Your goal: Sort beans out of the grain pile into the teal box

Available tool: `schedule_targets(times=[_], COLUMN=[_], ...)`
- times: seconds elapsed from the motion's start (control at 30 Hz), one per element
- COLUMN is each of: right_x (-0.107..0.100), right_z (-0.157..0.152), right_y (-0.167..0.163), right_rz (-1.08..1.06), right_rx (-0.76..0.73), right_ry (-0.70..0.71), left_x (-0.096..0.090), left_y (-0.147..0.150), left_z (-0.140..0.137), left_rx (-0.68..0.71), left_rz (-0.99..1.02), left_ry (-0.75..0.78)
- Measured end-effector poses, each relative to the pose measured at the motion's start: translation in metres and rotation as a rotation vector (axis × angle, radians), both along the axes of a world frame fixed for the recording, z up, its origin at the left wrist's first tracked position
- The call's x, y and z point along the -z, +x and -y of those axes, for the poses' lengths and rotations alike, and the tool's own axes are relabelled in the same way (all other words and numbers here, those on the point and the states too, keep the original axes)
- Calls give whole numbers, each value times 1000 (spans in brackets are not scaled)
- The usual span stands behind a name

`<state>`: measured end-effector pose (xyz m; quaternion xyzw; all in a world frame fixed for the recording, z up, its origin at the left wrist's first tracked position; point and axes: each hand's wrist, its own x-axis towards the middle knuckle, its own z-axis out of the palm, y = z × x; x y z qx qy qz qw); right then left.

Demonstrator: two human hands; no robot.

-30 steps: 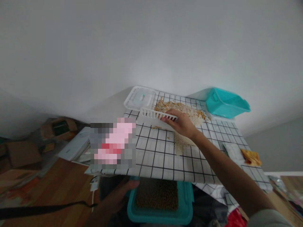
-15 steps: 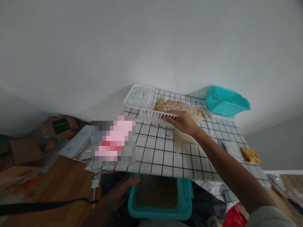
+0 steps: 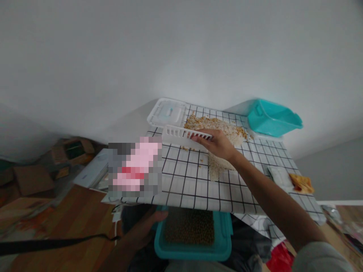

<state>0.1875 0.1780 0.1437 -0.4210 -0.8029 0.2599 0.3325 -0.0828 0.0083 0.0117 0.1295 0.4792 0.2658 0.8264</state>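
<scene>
My right hand grips a white plastic basket with slotted sides by its right end, just above the checked tabletop. Behind and beside the basket lies a spread of pale rice-like grains mixed with yellow kernels. A smaller heap of pale grains sits below my right wrist. Under the table's front edge, my left hand holds the left rim of a teal tub. Many small brown-yellow beans or kernels cover the tub's bottom. Part of my left hand's fingers is hidden by the rim.
An unused-looking teal bin stands at the table's back right. A clear lid lies back left. A blurred-out pink item is at the left edge. A white packet and yellow cloth lie right. Cardboard boxes stand on the floor.
The white basket has shifted slightly left in my right hand, and more of its slotted side shows. My left hand and the teal tub stay in about the same place.
</scene>
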Motion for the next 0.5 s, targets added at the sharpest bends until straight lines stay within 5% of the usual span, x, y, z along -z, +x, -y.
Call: schedule_targets(times=[0.27, 0.5], right_x=[0, -3], right_z=[8, 56], right_y=[2, 20], right_rz=[-147, -160], right_rx=[207, 518], right_ry=[2, 36], left_x=[3, 8], left_y=[0, -3], left_z=[0, 4], left_rx=[-1, 12], left_rz=[22, 33], left_ry=[-23, -3])
